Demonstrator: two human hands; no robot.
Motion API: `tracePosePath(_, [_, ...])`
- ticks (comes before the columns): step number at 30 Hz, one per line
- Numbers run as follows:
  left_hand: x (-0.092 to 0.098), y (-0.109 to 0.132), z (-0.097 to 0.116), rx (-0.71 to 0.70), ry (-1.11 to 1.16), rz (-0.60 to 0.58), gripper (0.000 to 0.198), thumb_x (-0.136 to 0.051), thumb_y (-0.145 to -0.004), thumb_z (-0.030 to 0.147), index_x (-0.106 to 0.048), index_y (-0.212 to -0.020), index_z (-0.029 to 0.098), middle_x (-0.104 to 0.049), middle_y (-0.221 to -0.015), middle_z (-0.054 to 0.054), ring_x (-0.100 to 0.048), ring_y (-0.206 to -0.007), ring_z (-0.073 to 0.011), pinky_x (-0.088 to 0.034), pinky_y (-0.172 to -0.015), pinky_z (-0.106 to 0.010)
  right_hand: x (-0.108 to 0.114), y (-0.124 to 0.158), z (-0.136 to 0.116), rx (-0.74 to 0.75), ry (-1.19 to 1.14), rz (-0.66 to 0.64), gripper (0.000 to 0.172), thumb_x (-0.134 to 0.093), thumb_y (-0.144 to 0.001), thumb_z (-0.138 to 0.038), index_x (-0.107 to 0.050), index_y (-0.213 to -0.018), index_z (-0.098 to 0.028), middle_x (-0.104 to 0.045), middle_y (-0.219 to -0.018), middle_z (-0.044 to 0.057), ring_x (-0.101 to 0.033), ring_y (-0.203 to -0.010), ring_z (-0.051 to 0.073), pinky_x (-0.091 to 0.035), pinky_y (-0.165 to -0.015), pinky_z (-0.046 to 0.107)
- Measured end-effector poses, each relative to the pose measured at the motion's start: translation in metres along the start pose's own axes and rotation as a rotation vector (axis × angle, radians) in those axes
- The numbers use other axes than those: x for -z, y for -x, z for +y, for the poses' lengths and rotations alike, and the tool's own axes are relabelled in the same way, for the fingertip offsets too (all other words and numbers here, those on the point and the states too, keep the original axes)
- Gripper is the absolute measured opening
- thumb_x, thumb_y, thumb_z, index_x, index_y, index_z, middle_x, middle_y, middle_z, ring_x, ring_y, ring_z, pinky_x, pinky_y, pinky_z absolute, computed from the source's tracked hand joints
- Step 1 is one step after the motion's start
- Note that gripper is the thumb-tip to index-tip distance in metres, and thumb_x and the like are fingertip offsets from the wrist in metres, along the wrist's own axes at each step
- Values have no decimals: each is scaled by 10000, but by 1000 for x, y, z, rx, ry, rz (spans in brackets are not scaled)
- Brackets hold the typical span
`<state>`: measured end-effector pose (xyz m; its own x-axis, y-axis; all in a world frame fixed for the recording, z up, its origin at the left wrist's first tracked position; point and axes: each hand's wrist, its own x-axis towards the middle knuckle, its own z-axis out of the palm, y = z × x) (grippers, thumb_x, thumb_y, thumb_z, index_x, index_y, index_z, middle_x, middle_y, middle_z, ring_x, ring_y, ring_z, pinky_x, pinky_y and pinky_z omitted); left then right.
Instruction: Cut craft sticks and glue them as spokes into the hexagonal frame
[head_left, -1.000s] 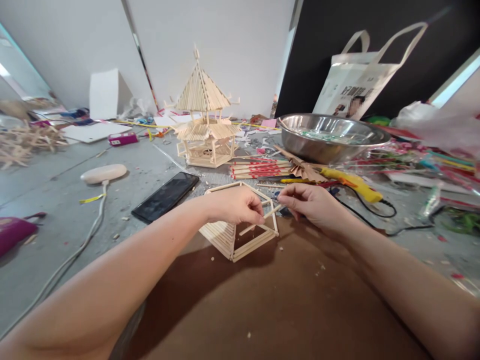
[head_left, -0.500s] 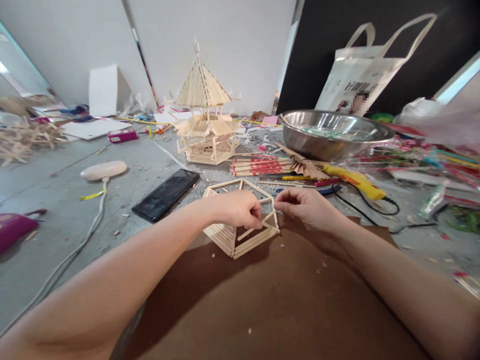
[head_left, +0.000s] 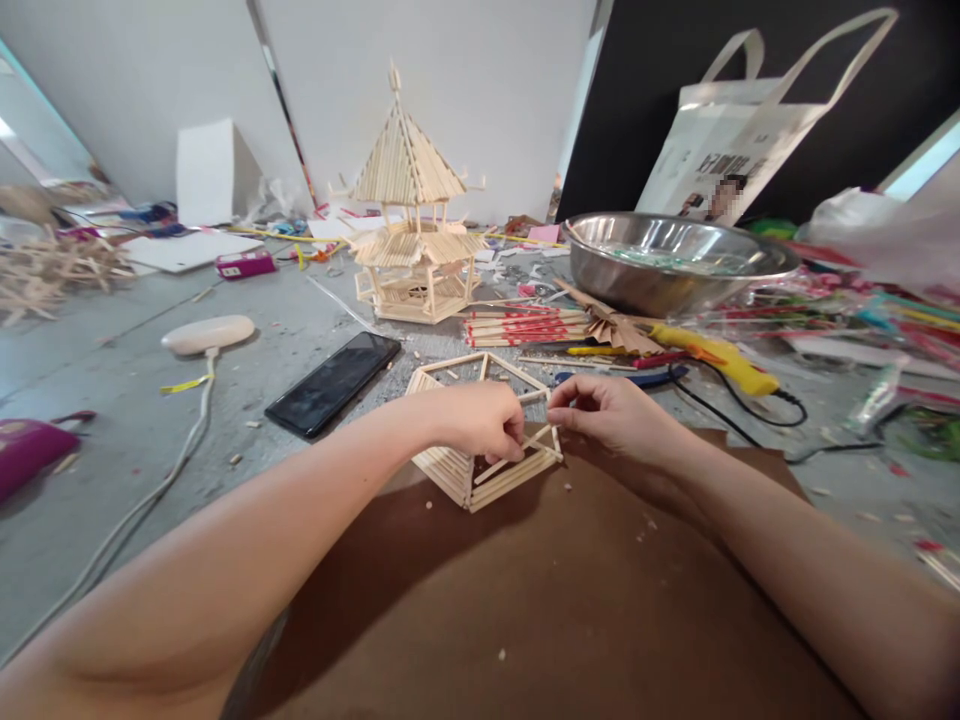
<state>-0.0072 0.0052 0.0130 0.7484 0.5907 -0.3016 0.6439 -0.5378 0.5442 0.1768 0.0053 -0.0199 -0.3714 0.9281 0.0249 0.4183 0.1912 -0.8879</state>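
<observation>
A hexagonal frame of thin wooden sticks (head_left: pixel 517 488) rests on the brown board, with rows of sticks filling its near left side and part of its near right side. Over its middle, my left hand (head_left: pixel 491 418) is closed, with fingertips pinched at the inner ribs and covering the centre. My right hand (head_left: pixel 600 408) pinches at the frame's right corner, thumb and forefinger together. Whether a small separate piece sits between those fingertips is hidden. Beyond the frame stands a two-tier stick pavilion (head_left: pixel 411 165) with a pointed roof.
A black phone (head_left: pixel 334 385) lies left of the frame. Behind it are a bundle of red-marked sticks (head_left: pixel 525 328), a yellow glue gun (head_left: pixel 712 358) with a black cord, and a steel basin (head_left: pixel 630 285). Brown board (head_left: pixel 540 610) lies in front. Scraps litter the floor.
The view has shifted slightly. Both hands keep nearly the same place and grip at the frame, with only tiny movement.
</observation>
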Motion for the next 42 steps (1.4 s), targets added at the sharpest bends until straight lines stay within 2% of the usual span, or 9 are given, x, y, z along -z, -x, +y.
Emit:
tracePosePath(9, [-1, -1, 2, 37, -17, -25, 162, -494, -646, 252, -609, -658, 138, -616, -571, -11, -519, -493, -84, -331, -466, -181, 0, 0, 3, 10, 85, -21, 185, -573, -624, -341, -588, -666, -162, -514, -548, -14, -428, -489, 82, -330, -455, 218])
tracePosePath(17, [-1, -1, 2, 38, 8, -37, 132, -512, -633, 233, -605, -623, 140, -610, -548, -10, -514, -479, -89, -329, -462, -188, -4, 2, 4, 13, 35, -19, 159, -552, -636, -328, -586, -647, -173, -532, -591, 2, -469, -547, 110, -370, -507, 240])
tracePosePath(23, [-1, -1, 2, 38, 7, -55, 137, -501, -633, 222, -611, -625, 140, -612, -547, -10, -519, -484, -90, -335, -468, -185, 1, -1, 1, 77, 281, -77, 176, -514, -670, -324, -601, -659, -172, -561, -685, 16, -504, -633, 128, -379, -572, 244])
tracePosePath(27, [-1, 0, 3, 40, -9, -68, 162, -486, -641, 230, -617, -654, 136, -618, -564, -17, -525, -492, -90, -347, -475, -184, 4, -2, -3, 102, 366, -154, 178, -505, -681, -318, -614, -676, -178, -579, -702, 19, -520, -679, 141, -380, -624, 254])
tracePosePath(36, [-2, 1, 2, 5, -52, -68, 186, -468, -649, 241, -622, -646, 137, -620, -562, -15, -524, -493, -87, -352, -467, -179, 5, 1, -8, 105, 369, -272, 179, -497, -686, -290, -624, -747, -179, -601, -772, 21, -543, -716, 147, -398, -636, 247])
tracePosePath(42, [-1, 1, 4, 10, -52, -79, 180, -476, -649, 235, -624, -633, 134, -622, -556, -19, -522, -485, -87, -347, -464, -176, 2, 5, -9, 102, 394, -287, 173, -491, -689, -285, -611, -774, -195, -593, -788, 6, -533, -692, 124, -393, -607, 225])
